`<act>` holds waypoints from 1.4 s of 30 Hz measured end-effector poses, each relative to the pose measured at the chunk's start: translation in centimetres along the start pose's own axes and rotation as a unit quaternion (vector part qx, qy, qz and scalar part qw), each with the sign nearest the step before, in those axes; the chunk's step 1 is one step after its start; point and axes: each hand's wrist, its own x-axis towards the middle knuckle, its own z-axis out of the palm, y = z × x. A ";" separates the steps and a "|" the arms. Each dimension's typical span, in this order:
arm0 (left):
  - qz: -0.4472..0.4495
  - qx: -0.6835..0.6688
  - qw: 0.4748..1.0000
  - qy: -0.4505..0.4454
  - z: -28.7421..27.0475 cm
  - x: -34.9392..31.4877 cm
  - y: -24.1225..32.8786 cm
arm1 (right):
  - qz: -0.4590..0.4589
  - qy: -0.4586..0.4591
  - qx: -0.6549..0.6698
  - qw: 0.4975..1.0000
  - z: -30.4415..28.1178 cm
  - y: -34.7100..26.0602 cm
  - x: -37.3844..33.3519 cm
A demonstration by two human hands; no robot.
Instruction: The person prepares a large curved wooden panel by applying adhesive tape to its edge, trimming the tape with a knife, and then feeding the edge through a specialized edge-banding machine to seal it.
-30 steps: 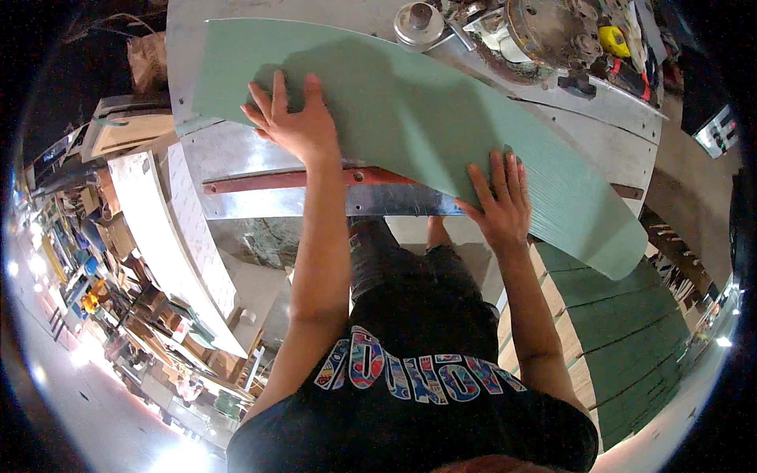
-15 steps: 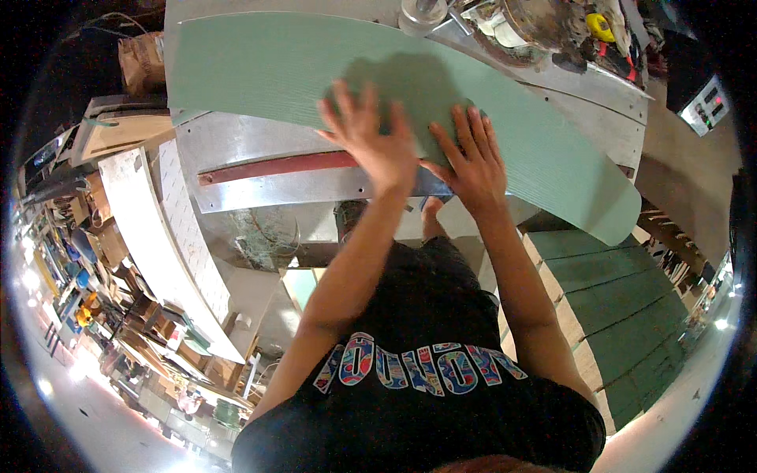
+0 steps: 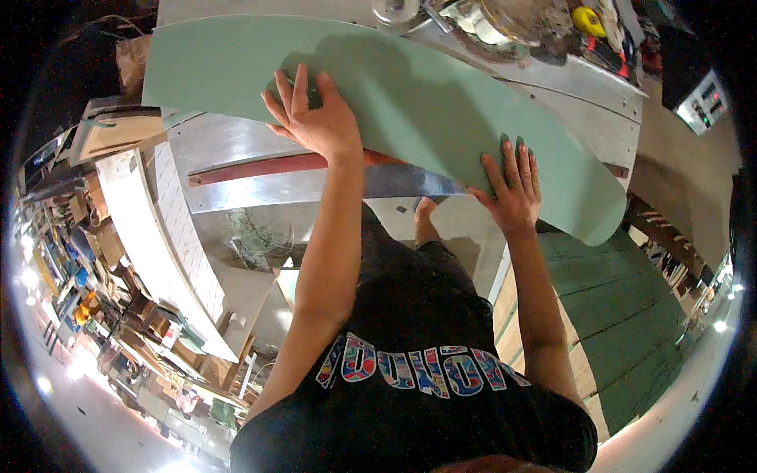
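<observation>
While the bench [image 3: 236, 142] is partly covered by a long green board [image 3: 441, 87], the board is reached by both arms from the near side. The board is thin and flat, with a dull top. Its far edge is shaped in a soft curve, its left end is wide and almost straight, and its right end is rounded like a tongue. At the near right, the bench's front edge is passed by the board.

The left grip [image 3: 315, 118] is held over the left half of the board. Its fingers are fanned apart and a bit bent, and are not closed on anything. Whether the board is pressed by the palm cannot be told. The right grip [image 3: 514, 188] is placed at the board's front edge, farther right. Its fingers are stretched out nearly straight, the thumb is spread to the side, and the board is not clasped.

The bench is topped with gray metal, shiny near the front. A long, thin red strip [image 3: 252, 168] is laid there and partly hidden by the board. Behind the board, a round silver piece [image 3: 396, 12] and a yellow tape measure [image 3: 587, 21] are seen. At the right, a dark green sheet [image 3: 623, 315] is crossed by dark lines. At the left, a smooth white panel [image 3: 162, 244] is seen.
</observation>
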 end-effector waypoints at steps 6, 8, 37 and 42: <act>0.015 0.018 1.000 0.004 -0.3 2.9 -1.8 | -0.012 -0.008 0.029 0.999 0.7 -2.1 1.8; -0.003 0.020 1.000 -0.015 -0.5 3.7 -2.0 | -0.020 -0.012 0.041 0.999 0.8 -2.6 2.5; -0.001 -0.012 0.999 -0.030 -0.8 -0.1 0.6 | 0.026 -0.020 0.030 0.999 -1.6 4.9 -2.8; 0.019 0.008 0.999 -0.036 -0.5 2.3 -1.0 | 0.128 -0.006 -0.046 0.991 -1.7 6.8 -7.7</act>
